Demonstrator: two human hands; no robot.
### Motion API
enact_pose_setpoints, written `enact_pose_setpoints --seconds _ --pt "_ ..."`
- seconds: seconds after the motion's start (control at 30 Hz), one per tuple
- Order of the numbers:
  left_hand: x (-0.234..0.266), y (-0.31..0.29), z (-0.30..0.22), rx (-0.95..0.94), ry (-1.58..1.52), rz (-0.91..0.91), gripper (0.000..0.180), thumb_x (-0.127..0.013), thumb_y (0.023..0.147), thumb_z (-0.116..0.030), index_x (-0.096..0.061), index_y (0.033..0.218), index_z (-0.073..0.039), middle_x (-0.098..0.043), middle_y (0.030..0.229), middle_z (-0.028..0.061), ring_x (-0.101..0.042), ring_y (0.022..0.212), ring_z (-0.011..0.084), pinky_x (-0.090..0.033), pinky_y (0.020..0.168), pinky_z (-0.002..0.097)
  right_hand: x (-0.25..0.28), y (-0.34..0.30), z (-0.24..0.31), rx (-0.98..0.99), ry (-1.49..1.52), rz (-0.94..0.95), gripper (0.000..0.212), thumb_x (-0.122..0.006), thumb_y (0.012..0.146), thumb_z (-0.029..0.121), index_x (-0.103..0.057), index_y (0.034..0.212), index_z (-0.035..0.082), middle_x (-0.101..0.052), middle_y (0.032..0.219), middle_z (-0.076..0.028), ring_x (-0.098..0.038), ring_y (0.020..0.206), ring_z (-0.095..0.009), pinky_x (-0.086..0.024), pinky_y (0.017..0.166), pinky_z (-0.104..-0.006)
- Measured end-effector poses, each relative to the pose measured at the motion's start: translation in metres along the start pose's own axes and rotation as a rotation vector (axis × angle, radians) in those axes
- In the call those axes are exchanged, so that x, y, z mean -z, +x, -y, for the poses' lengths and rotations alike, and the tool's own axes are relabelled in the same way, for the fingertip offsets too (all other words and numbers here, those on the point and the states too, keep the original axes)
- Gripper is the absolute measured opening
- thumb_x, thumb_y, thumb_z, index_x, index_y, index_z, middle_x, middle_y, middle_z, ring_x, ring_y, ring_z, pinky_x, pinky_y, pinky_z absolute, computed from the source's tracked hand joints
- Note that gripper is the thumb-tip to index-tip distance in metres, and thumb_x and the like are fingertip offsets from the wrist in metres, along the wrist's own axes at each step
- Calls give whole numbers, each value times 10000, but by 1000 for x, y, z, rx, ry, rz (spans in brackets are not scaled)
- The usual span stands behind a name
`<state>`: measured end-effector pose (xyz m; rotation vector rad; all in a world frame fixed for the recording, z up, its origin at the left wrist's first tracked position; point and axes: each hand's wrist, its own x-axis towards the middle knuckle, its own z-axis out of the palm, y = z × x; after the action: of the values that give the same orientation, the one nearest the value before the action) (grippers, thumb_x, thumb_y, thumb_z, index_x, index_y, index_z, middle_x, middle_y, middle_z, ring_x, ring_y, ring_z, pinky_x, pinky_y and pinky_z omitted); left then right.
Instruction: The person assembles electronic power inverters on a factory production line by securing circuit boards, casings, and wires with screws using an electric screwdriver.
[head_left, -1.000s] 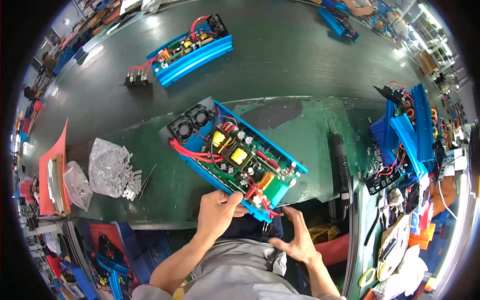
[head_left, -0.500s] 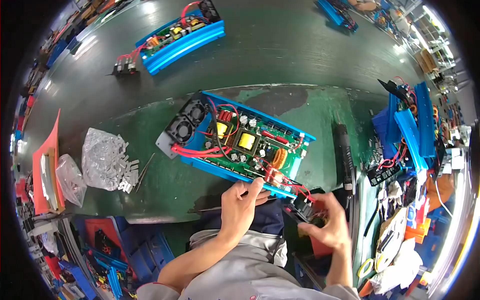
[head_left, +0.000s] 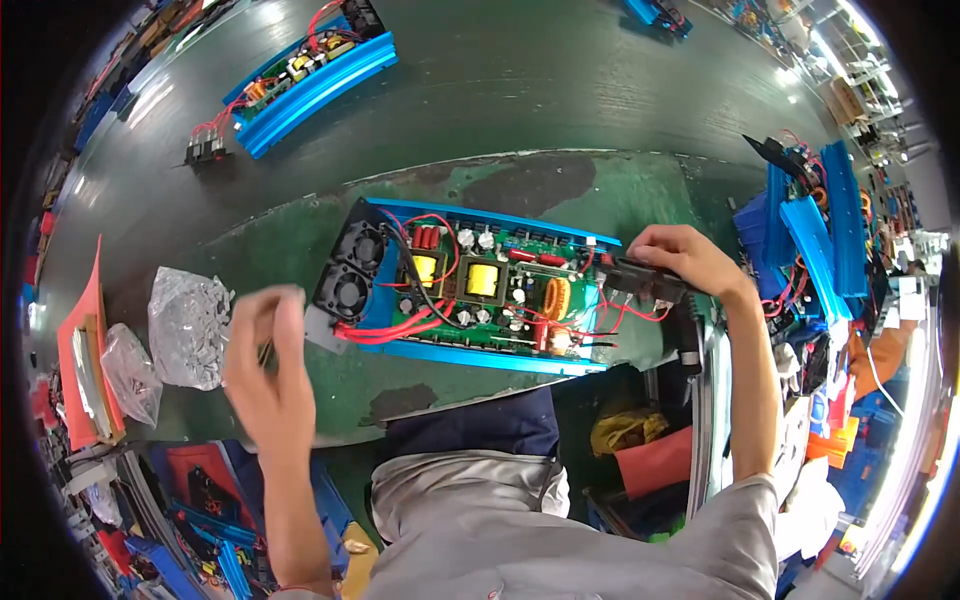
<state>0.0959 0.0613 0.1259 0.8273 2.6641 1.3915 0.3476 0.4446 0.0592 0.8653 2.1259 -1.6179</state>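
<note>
Blue-sided, the circuit-board unit [head_left: 485, 281] lies on the tabletop [head_left: 650, 190] left of the right hand [head_left: 692, 258], which pinches its red-wired black panel [head_left: 642, 284], while the left hand [head_left: 270, 375], blurred, curls loosely with fans [head_left: 350, 292] just to its right, whether holding anything I cannot tell.

PCB [head_left: 526, 279], R hand [head_left: 690, 260] on blk panel [head_left: 642, 282]

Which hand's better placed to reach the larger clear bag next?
Left, probably: the left hand is close to the bag; the right hand is beyond the blue unit, holding the black panel.
</note>
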Motion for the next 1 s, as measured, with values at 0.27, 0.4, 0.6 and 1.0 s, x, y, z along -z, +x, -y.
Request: enact_pose_setpoints --seconds 0.27,0.4,0.6,1.0 --pt "-9 57 67 714 -171 786 633 -482 1031 -564 -721 1077 20 -727 938 27 -623 923 99 -477 871 282 -147 -84 11 510 -195 -1188 73 -689 892 19 -617 881 9 -615 864 -81 -569 763 -169 -471 726 -307" --pt "-28 61 51 629 -449 806 583 -583 978 -509 -695 1101 50 -722 890 114 -678 763 168 -530 725 297 -194 -62 38 622 -539 -699 481 -844 683 -8 -724 1140 79 -639 1017 -60 -608 888 -269 -498 766 -393" --pt "-12 32 13 135 -226 588 676 -914 621 -213 -629 1205 -28 -662 992 33 -621 828 143 -478 712 273 -162 -38 28 732 -561 -307 606 -744 604 -47 -722 1198 76 -640 1058 -62 -623 962 -277 -549 831 -405" --pt "3 15 65 -434 -230 501 660 -884 576 -67 -683 1204 -60 -657 1082 117 -644 949 306 -526 790 393 -124 27 121 970 -457 -426 530 -845 689 33 -696 1196 79 -652 1087 -94 -646 968 -292 -516 849 -418"
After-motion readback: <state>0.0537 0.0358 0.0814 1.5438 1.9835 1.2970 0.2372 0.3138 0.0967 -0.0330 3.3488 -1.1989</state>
